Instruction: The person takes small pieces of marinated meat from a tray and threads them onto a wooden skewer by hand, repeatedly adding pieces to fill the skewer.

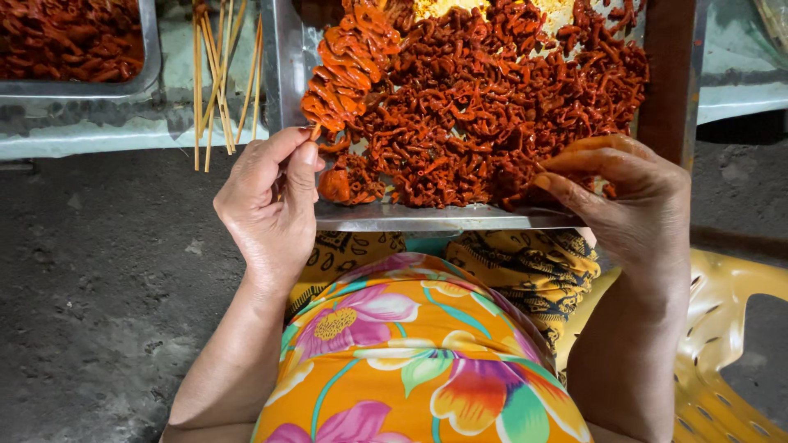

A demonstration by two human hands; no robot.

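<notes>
Two hands over red-marinated meat

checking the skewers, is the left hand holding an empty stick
No, the stick in the left hand is already loaded with red marinated meat, rising over the metal tray.

Red-orange marinated strips fill the silver-grey metal tray. Left of the tray lie pale tan bamboo sticks. Below the tray, an orange floral garment (pink, green, white blooms) meets yellow-black patterned cloth, possibly batik; a yellow plastic chair stands right of it.
</notes>
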